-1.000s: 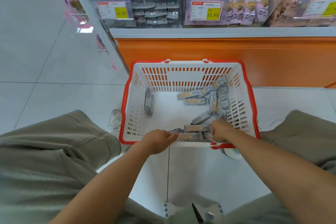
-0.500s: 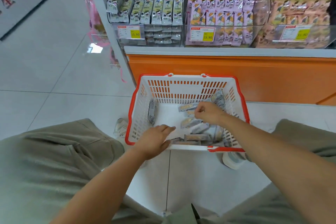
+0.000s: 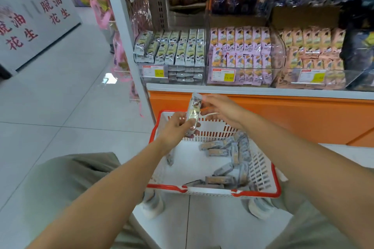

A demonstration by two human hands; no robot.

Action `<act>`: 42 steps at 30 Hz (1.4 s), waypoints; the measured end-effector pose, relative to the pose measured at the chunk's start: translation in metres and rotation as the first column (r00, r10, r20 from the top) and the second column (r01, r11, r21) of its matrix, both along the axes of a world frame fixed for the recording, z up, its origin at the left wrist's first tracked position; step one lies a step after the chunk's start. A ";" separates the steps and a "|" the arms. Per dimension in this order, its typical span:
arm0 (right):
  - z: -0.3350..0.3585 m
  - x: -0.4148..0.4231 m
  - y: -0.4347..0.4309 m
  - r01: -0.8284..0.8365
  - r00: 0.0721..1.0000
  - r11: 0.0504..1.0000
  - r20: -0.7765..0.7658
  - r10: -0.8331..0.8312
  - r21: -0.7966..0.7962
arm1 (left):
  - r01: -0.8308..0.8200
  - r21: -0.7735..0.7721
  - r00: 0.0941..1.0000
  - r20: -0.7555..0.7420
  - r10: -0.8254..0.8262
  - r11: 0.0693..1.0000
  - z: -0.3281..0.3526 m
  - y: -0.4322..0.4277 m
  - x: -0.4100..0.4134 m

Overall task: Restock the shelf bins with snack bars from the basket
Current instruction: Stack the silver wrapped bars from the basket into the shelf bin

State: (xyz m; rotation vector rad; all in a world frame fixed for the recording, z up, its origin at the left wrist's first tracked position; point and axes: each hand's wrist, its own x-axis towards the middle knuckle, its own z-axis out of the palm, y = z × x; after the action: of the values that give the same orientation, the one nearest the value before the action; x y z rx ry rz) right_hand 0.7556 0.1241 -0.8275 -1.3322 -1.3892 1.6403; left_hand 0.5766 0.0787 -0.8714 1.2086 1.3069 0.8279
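White tiled floor runs off toward 9 o'clock. From 12 to 3 o'clock stands a shelf on an orange base. On it sit three clear bins: the grey-green bin at 12 o'clock, the purple bin just beside it at 1 o'clock, and the pink bin at 2 o'clock, all packed with bars.

The basket sits on the floor between my knees, at centre and toward 5 o'clock. My left hand is above its far rim, fingers curled round the lower half of a snack bar, which stands nearly upright. My right hand reaches in from 3 o'clock, its fingertips at the bar's upper end. In the blur I cannot tell whether they pinch it or only touch it.

Inside the basket, the loose bars lie heaped toward its 3 o'clock wall and near rim. A lone bar lies against its 9 o'clock wall.
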 end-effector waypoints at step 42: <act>0.019 0.043 0.175 -0.416 0.502 0.790 0.838 -0.214 0.451 | -0.138 0.292 0.888 -0.386 0.249 0.946 0.123 0.246 0.034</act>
State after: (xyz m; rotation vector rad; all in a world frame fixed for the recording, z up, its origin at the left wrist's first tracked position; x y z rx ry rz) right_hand 0.7988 0.2994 -0.8082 -1.7164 -2.3566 0.3008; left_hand 0.6110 0.3251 -0.7488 1.5390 1.7332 0.9370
